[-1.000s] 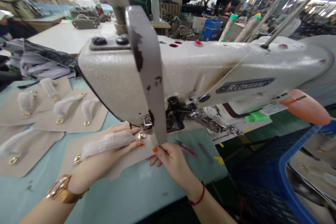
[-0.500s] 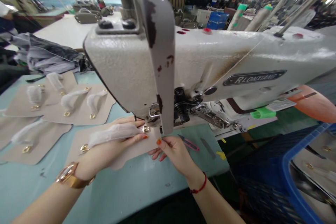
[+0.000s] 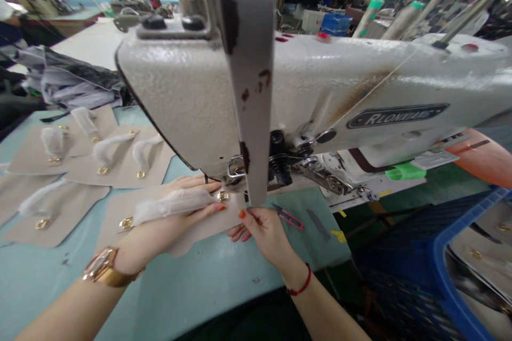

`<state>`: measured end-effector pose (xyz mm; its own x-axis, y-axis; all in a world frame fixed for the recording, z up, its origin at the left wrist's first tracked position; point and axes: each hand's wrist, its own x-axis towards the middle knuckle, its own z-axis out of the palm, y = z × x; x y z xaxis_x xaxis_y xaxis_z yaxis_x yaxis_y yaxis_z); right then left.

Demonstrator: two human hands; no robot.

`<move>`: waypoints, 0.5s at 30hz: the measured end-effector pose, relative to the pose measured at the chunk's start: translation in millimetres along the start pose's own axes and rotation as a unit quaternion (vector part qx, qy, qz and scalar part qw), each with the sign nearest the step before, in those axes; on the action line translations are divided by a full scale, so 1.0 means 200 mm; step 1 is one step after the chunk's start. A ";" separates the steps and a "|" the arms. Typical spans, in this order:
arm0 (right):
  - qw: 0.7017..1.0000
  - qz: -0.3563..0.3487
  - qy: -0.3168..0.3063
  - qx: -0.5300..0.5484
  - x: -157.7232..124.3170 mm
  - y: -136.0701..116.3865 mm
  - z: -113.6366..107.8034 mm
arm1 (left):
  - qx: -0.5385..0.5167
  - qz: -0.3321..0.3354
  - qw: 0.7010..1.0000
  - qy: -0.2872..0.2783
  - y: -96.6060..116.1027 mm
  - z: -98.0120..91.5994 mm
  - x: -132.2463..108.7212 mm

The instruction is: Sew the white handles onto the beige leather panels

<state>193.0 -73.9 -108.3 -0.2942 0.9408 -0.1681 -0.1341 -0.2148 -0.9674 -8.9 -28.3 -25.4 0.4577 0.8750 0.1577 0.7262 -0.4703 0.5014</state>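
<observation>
A beige bag panel lies on the pale green table, its right end under the head of a white sewing machine. Across the panel runs a handle wrapped in white film, with gold fittings at both ends. My left hand rests flat on the panel, fingers stretched beyond the handle and thumb on the near side by the right-hand fitting. With thumb and fingers, my right hand pinches the panel's near right edge, close to the needle area. The machine's head hides the needle.
Several similar panels with wrapped handles are spread at the left. Pink-handled thread snips lie right of my right hand. A blue plastic basket holding more panels stands at the lower right. Grey fabric is heaped at the back left.
The camera view has shifted slightly, so the machine's head looks larger and nearer. Both hands keep almost the same hold; the panel has barely moved.
</observation>
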 end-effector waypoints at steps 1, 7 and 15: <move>1.000 -0.001 0.000 -0.001 0.00 0.00 0.00 | -0.004 -0.002 1.000 -0.002 0.00 0.00 0.00; 1.000 0.004 -0.027 0.012 0.00 -0.03 -0.01 | -0.039 -0.005 0.999 -0.014 0.03 -0.02 0.02; 0.999 0.003 -0.043 0.022 -0.01 -0.05 -0.02 | -0.038 -0.026 0.998 -0.034 0.08 -0.04 0.04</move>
<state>198.4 -72.9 -99.8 -0.3749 0.9138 -0.1562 -0.1732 -0.2345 -0.9566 1.9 -27.7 -9.4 0.4559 0.8872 0.0717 0.7109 -0.4114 0.5705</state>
